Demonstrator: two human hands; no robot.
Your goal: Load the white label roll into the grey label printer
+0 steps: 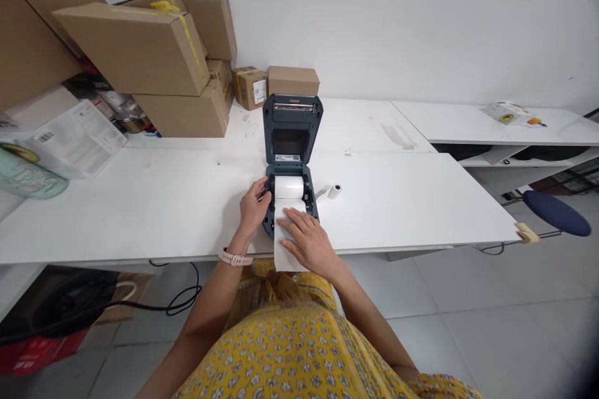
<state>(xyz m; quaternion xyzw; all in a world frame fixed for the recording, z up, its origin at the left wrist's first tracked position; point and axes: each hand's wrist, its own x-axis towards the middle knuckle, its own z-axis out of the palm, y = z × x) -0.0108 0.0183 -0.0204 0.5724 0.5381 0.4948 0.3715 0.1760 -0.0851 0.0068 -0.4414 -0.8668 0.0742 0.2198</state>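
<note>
Your label printer point(286, 166), angular dark-grey plastic, stands with its lid point(312, 131) raised, not yet closed. The glossy white paper roll point(289, 186) already sits inside it, and a smooth, flat strip point(283, 252) runs out over the printer's front. Your right hand point(309, 240) lies spread on that strip; your left hand point(254, 207) curls at the printer's left side, though whether it pinches anything I cannot tell. A small cylindrical roll point(334, 192) lies just right of the printer.
</note>
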